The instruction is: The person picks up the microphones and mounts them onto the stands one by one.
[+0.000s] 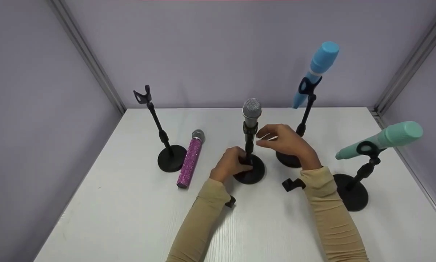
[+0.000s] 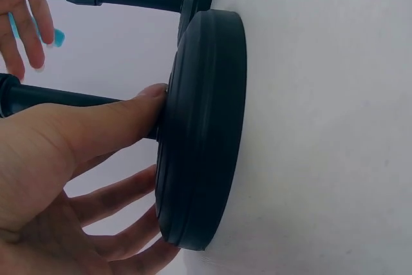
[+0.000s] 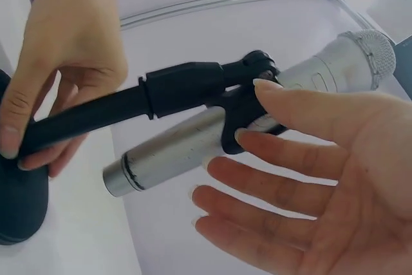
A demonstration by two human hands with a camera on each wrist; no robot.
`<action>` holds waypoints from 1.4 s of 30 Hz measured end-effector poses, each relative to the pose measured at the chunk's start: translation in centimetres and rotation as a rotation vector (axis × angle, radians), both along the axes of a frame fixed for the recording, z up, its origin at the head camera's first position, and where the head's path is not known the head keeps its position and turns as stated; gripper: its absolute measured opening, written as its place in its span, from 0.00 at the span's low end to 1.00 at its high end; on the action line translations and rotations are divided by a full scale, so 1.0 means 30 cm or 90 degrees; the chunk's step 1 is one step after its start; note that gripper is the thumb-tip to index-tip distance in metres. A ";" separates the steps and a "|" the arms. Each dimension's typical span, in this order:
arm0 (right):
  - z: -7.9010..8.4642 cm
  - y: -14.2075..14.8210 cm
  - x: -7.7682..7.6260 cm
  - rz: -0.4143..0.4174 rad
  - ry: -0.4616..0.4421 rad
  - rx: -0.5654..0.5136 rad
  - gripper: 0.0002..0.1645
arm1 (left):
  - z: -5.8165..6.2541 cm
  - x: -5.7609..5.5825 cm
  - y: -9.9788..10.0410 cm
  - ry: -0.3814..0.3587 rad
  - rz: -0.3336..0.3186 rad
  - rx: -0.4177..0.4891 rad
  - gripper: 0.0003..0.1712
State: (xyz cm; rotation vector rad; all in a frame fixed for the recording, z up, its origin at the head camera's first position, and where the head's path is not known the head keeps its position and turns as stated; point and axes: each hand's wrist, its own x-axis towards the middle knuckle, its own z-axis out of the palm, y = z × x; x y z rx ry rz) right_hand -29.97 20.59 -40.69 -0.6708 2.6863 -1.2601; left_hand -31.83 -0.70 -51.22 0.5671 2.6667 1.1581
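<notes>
A silver microphone (image 1: pixel 251 109) with a mesh head sits tilted in the clip of the middle black microphone stand (image 3: pixel 187 80). At the stand's foot, my left hand (image 1: pixel 232 163) holds it low down, thumb and fingers around the pole bottom by the round base (image 2: pixel 206 127). My right hand (image 1: pixel 283 140) is beside the clip with its fingers spread and slightly bent; in the right wrist view its fingertips (image 3: pixel 219 165) are close to the silver microphone, and whether they touch cannot be told.
A purple glitter microphone (image 1: pixel 190 162) lies beside a stand with a bare clip (image 1: pixel 170 158) at left. Stands at right hold a blue microphone (image 1: pixel 323 60) and a green microphone (image 1: pixel 388 137). Low panels (image 1: pixel 254 54) enclose the white table (image 1: pixel 130 218).
</notes>
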 end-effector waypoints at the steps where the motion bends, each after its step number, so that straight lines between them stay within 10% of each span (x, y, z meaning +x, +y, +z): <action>1: -0.005 -0.004 0.003 0.008 -0.003 -0.008 0.19 | -0.001 0.000 -0.001 0.001 0.000 0.002 0.15; 42: -0.141 -0.157 0.027 -0.136 0.178 -0.152 0.08 | -0.001 0.003 -0.010 0.020 -0.017 -0.001 0.13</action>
